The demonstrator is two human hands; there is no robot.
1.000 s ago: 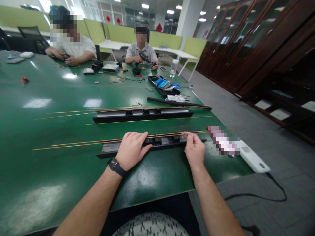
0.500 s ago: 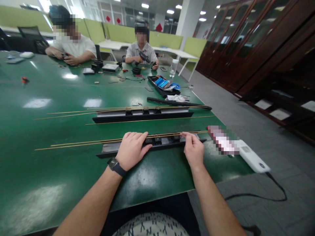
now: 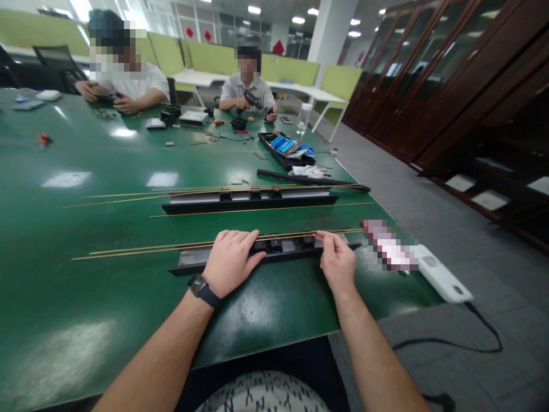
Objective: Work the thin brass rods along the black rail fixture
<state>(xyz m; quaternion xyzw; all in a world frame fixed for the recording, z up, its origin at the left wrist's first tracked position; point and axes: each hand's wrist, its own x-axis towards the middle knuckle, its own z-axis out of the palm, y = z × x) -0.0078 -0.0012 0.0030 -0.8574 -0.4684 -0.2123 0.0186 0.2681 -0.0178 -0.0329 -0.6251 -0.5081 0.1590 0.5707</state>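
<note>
A long black channel (image 3: 278,257) with a grey inside and several black blocks (image 3: 275,245) lies in front of me. My left hand (image 3: 231,257) is closed over its left part, fingers across the far edge and thumb along the near side. Thin brass-coloured rods (image 3: 132,250) run lengthwise along it, passing under my left fingers and sticking out far to the left. Over the channel's right part, my right hand (image 3: 338,257) pinches one of these rods between thumb and fingertips. The exact contact under the left palm is hidden.
Beyond lies a second black channel (image 3: 249,203) with rods across it and one loose rod (image 3: 257,211) before it. A white power bank (image 3: 444,274) with a black cable is at the right table edge. Farther back are a black tray (image 3: 283,151), a glove (image 3: 311,171) and two co-workers.
The rod nearest me has slid a little to the right; its left end sits farther right. My hands stay in place. The left co-worker's hands have moved apart around a dark object.
</note>
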